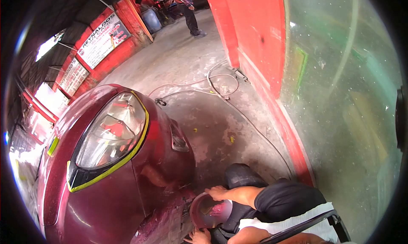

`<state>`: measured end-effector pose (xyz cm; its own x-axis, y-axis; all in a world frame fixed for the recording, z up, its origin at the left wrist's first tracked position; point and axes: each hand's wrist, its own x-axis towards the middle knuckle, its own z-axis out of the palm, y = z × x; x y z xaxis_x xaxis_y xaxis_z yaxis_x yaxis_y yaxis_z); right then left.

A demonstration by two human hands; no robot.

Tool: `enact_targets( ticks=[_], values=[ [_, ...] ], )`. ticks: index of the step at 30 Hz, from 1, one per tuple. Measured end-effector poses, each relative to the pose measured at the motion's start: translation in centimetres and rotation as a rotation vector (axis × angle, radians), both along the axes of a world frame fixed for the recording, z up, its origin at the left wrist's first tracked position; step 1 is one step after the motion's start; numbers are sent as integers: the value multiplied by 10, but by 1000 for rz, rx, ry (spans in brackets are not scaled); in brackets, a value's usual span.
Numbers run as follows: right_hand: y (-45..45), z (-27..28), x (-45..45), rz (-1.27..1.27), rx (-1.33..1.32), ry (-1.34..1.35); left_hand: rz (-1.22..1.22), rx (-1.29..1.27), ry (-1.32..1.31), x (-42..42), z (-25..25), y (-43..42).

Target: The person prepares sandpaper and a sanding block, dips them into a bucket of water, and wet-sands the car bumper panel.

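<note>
The person's right hand [217, 193] is clamped on the far rim of a bucket [196, 212] holding a pink cloth [218, 209], while the left hand [199, 236] is at the near side, fingers spread, and whether it grips cannot be told. The bucket is just right of a maroon car [106, 212], whose headlight [108, 135] is edged with yellow-green tape [147, 120]; farther off, a hose [253, 123] lies on the floor [182, 52].

The right hand [217, 193] reaches out, its forearm [244, 196] bare, fingers a bit bent; the left hand [199, 236] is apart from it, fingers slightly spread.
</note>
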<state>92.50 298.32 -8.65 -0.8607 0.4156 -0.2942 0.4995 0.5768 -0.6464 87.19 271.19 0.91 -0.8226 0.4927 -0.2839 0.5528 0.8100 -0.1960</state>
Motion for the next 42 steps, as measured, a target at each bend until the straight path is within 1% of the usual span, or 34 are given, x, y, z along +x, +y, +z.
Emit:
enact_targets(
  ticks=[5, 11, 20, 22, 26, 32, 34, 42],
  values=[
    [0, 6, 2, 15, -16, 4, -5, 12, 3, -1, -1, -1],
    [-2, 5, 2, -25, 15, 23, -5, 23, 9, -1, -5, -4],
    [1, 8, 3, 16, -2, 29, -13, 52, 34, -7, -12, -8],
    [1, 5, 0, -1, -31, -2, -18, 63, 39, -9, -13, -9],
    [0, 6, 1, -13, -7, 14, -23, 91, 51, -12, -19, -9],
    [1, 7, 0, 25, 10, -14, -38, 127, 65, -16, -24, -11],
    [1, 15, 2, 29, 1, -50, -40, 137, 69, -18, -25, -10],
    [0, 22, 3, 21, 0, -55, -42, 157, 68, -18, -29, -11]
  ],
)
